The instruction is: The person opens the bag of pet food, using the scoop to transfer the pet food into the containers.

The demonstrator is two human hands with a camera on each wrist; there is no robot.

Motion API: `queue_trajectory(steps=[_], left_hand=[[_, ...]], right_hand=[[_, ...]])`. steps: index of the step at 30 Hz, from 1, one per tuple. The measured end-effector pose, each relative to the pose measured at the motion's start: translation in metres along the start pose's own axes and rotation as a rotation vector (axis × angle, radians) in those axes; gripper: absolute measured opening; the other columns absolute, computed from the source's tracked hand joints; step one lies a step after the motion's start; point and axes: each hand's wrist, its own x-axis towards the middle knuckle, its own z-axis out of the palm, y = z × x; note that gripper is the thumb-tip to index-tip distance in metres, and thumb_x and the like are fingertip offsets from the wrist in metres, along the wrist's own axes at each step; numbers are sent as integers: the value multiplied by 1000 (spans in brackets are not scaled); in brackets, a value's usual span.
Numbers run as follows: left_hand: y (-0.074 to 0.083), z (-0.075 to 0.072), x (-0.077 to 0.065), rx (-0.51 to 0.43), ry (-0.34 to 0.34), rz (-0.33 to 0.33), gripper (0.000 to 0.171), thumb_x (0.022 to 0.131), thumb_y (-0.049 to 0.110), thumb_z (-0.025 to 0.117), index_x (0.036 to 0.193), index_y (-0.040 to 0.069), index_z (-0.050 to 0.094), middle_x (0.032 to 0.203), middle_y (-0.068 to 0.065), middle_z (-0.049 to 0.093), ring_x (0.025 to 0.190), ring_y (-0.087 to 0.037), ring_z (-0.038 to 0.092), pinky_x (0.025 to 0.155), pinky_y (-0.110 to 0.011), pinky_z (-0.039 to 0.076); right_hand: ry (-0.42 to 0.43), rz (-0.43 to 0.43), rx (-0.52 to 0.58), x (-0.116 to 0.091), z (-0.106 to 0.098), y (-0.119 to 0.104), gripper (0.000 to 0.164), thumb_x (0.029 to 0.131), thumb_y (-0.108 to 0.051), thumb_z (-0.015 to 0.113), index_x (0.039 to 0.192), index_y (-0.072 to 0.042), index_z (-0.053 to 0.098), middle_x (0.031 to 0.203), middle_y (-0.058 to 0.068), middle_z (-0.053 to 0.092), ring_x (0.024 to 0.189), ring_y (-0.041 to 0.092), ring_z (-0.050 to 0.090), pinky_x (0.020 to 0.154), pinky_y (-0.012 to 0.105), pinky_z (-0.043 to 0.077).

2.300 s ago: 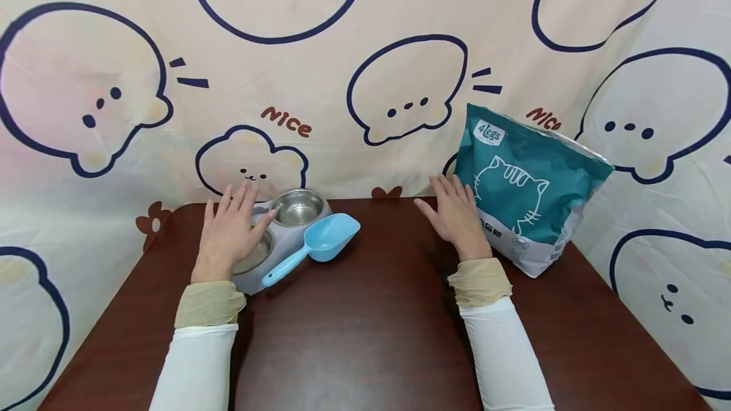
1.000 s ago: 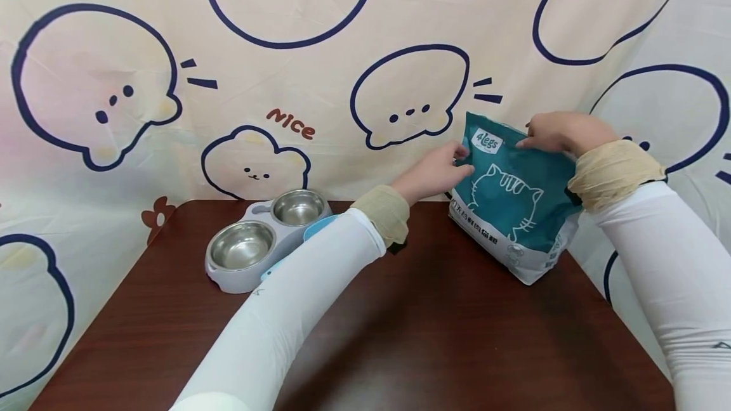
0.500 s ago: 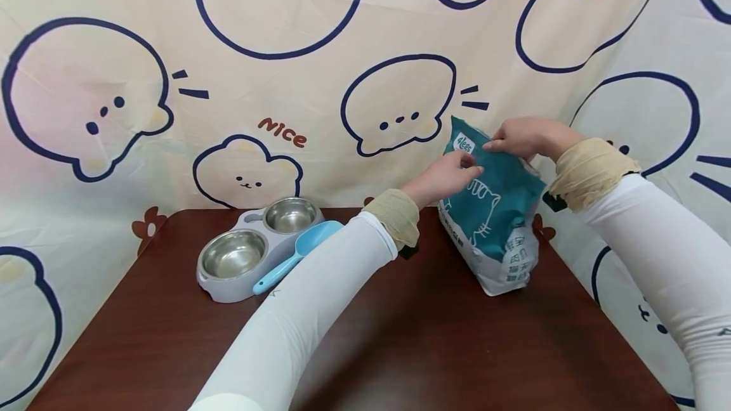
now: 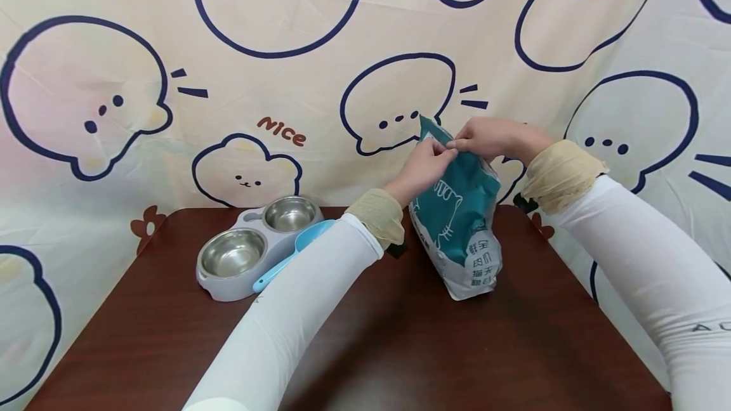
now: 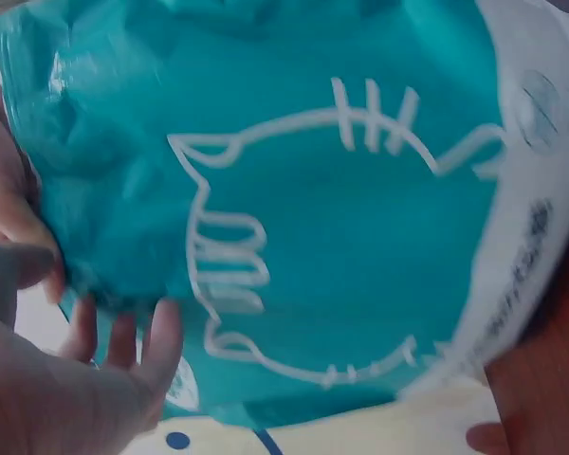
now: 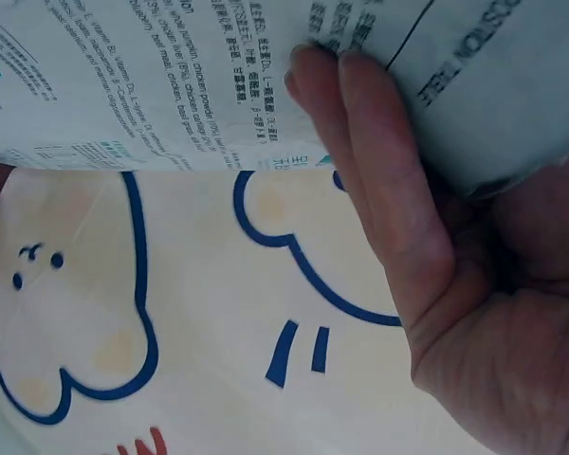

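Observation:
A teal and white cat food bag (image 4: 457,208) stands on the table, turned so one printed side shows. My right hand (image 4: 493,138) pinches its top edge from the right. In the right wrist view, the fingers (image 6: 384,142) lie along the bag's white printed back. My left hand (image 4: 424,167) is at the top left of the bag, thumb and fingers drawn close beside the right thumb. The left wrist view shows its fingertips (image 5: 166,318) against the teal front, below a white cat outline.
At the left stands a grey double feeder (image 4: 223,287) with two steel bowls. A light blue scoop (image 4: 280,271) leans along it, partly behind my left sleeve (image 4: 308,309). A patterned cloth (image 4: 274,81) hangs behind the brown table (image 4: 365,360).
Both hands left the table and reached the bag. The bag has turned and shifted left with my right hand at its top. My hands have come together at the top edge.

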Motion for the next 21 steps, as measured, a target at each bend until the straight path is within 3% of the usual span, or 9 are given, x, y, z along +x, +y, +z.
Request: queue_trajectory(steps=[5, 9, 12, 16, 21], left_hand=[[3, -5, -3, -25, 30, -11, 38, 117, 34, 50, 142, 5, 53, 141, -15, 62, 121, -24, 61, 114, -41, 55], [7, -3, -7, -54, -12, -32, 37, 116, 35, 50, 139, 6, 52, 145, -16, 60, 128, -25, 60, 123, -50, 49], [10, 2, -6, -130, -78, -37, 37, 116, 38, 51, 140, 9, 51, 153, -13, 57, 135, -25, 59, 122, -53, 49], [10, 7, -4, -223, -116, -47, 39, 114, 40, 55, 141, 13, 49, 163, -10, 51, 144, -25, 59, 116, -51, 56], [5, 4, -5, -203, -121, -64, 38, 111, 44, 61, 131, 13, 55, 147, -8, 59, 134, -21, 63, 113, -48, 59]], right_hand=[[-26, 20, 89, 8, 0, -4, 47, 118, -31, 46, 140, 4, 69, 116, 19, 78, 95, 21, 75, 93, 45, 67], [-68, 44, 143, 4, -1, -1, 53, 118, -37, 42, 144, 4, 65, 115, 17, 76, 96, 21, 73, 87, 42, 68], [-128, 62, 206, -3, -1, 6, 61, 119, -43, 34, 151, 5, 55, 113, 15, 75, 94, 21, 74, 85, 42, 68], [-159, 53, 317, -11, 7, 18, 69, 119, -49, 26, 158, 4, 44, 114, 10, 76, 93, 18, 77, 85, 42, 68], [-144, 3, 435, -12, 19, 26, 70, 119, -51, 25, 160, 2, 42, 113, 4, 78, 97, 17, 78, 86, 38, 67]])
